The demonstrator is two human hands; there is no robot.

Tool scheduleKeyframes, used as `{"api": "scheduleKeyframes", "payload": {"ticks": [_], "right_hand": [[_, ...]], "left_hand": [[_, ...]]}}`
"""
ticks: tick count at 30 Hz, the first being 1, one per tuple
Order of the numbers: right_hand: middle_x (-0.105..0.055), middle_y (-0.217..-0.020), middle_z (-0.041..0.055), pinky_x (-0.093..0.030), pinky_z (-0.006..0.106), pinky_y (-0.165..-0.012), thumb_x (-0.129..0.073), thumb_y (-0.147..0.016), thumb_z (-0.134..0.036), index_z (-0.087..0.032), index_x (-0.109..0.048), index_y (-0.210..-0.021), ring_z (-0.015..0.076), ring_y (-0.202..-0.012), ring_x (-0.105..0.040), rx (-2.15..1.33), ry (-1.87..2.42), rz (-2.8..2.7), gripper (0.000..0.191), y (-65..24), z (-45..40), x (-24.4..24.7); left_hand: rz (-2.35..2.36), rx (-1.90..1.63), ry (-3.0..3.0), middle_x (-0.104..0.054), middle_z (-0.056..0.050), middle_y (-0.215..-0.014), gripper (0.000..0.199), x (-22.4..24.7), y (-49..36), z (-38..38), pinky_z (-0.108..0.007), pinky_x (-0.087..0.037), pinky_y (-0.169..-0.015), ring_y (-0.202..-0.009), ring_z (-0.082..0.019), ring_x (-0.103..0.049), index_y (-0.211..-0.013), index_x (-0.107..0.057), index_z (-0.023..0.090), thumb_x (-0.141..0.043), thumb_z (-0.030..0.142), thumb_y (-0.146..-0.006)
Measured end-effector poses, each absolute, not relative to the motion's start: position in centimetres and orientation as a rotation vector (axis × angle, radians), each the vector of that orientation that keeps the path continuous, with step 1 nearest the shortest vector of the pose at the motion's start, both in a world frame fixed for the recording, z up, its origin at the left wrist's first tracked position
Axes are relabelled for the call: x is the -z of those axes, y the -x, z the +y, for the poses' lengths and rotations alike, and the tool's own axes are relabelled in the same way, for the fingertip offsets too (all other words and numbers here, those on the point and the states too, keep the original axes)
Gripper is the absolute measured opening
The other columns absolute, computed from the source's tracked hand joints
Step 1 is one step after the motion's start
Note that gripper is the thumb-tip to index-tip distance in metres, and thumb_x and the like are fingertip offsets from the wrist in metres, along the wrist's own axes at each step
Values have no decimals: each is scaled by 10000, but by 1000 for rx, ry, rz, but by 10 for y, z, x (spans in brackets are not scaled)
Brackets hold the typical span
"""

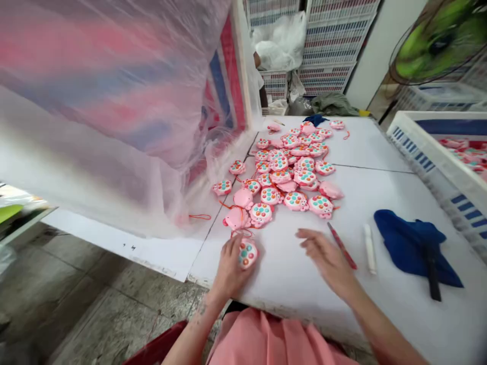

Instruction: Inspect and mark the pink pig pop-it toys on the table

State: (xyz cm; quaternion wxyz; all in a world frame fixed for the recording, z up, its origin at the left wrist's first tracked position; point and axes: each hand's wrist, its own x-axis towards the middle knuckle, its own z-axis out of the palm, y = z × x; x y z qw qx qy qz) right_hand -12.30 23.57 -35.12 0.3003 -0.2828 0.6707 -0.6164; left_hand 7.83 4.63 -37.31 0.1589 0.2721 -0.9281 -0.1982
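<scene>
My left hand (232,266) is closed around a pink toy (248,253) with colored buttons on its white face, near the table's front edge. An orange cord loop shows just above that toy. Over the white tabletop (289,258), to the right, my right hand (323,256) hangs with its fingers stretched out and nothing in it, slightly blurred. Beside it lies a red pen-like tool (342,246). Ahead of both hands spreads a pile of similar pink toys (281,176), some face up with buttons showing, others turned over, many with orange cords.
A white marker-like stick (369,249) and a blue cloth (407,243) with a black-handled tool (431,274) lie at right. A white crate (429,157) holding pink pieces stands beyond. Plastic-covered crates (152,101) loom at left. A green fan (437,43) is at upper right.
</scene>
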Motion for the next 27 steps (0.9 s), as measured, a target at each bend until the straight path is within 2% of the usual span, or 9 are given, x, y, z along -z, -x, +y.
{"api": "scheduleKeyframes", "payload": {"ticks": [3, 7, 9, 11, 14, 17, 22, 24, 27], "right_hand": [[-662, -1125, 92, -547, 375, -749, -513, -895, -511, -234, -568, -1250, 226, -907, -642, 1500, 711, 1627, 454, 106, 230, 369], [-638, -1191, 65, -499, 386, -925, -546, -868, -514, -238, -592, -1214, 244, -1102, -586, 1628, 639, 1540, 445, 101, 226, 385], [-627, -1201, 68, -540, 372, -841, -537, -867, -528, -245, -570, -1219, 246, -1068, -603, 1701, 510, 1510, 453, 106, 230, 388], [-613, -1211, 78, -573, 358, -709, -546, -856, -537, -254, -533, -1236, 251, -994, -630, 1746, 389, 1469, 473, 110, 234, 390], [-592, -1234, 87, -577, 340, -596, -560, -842, -547, -268, -493, -1250, 251, -923, -649, 1785, 333, 1412, 499, 109, 237, 394], [-591, -1238, 84, -578, 333, -592, -557, -841, -556, -267, -494, -1249, 248, -923, -647, 1790, 359, 1404, 504, 106, 237, 395], [-627, -1170, 68, -572, 360, -732, -598, -841, -485, -244, -527, -1212, 239, -948, -635, 1768, 438, 1493, 448, 105, 233, 390], [-645, -1125, 66, -540, 373, -831, -591, -851, -465, -220, -561, -1166, 241, -981, -620, 1804, 462, 1590, 401, 104, 231, 388], [-653, -1105, 68, -511, 380, -883, -578, -860, -462, -210, -579, -1154, 250, -1005, -608, 1805, 493, 1655, 388, 103, 231, 387]], "left_hand": [[-2733, 858, -425, -385, -124, -1437, 807, 369, -58, 78, -456, -350, -1108, -1339, -279, -356, -1469, -209, 254, -656, 279, -798], [-2622, 1184, -242, -335, -100, -1469, 842, 368, -21, 97, -455, -293, -1151, -1379, -262, -306, -1466, -216, 300, -707, 347, -784], [-2449, 1390, -341, -291, -116, -1491, 981, 369, -9, 100, -474, -303, -1142, -1384, -291, -299, -1470, -189, 290, -782, 413, -698], [-2218, 1709, -443, -275, -145, -1498, 1019, 371, -2, 102, -473, -399, -1071, -1327, -304, -391, -1480, -131, 270, -756, 485, -705], [-1976, 2043, -540, -314, -150, -1491, 782, 371, 3, 105, -427, -449, -1021, -1256, -259, -484, -1481, -134, 241, -547, 507, -872], [-1965, 2050, -627, -392, -120, -1463, 615, 370, 8, 105, -387, -370, -1093, -1304, -229, -437, -1450, -264, 204, -468, 456, -927], [-1990, 2090, -542, -491, -101, -1397, 534, 370, 9, 101, -379, -413, -1055, -1218, -221, -519, -1403, -366, 191, -460, 424, -932], [-2029, 2051, -517, -503, -90, -1391, 582, 370, 8, 101, -383, -404, -1063, -1216, -223, -520, -1406, -362, 206, -542, 412, -892], [-2075, 2072, -514, -545, -85, -1343, 873, 369, 6, 104, -387, -459, -1007, -1149, -236, -569, -1442, -278, 235, -757, 354, -721]]}}
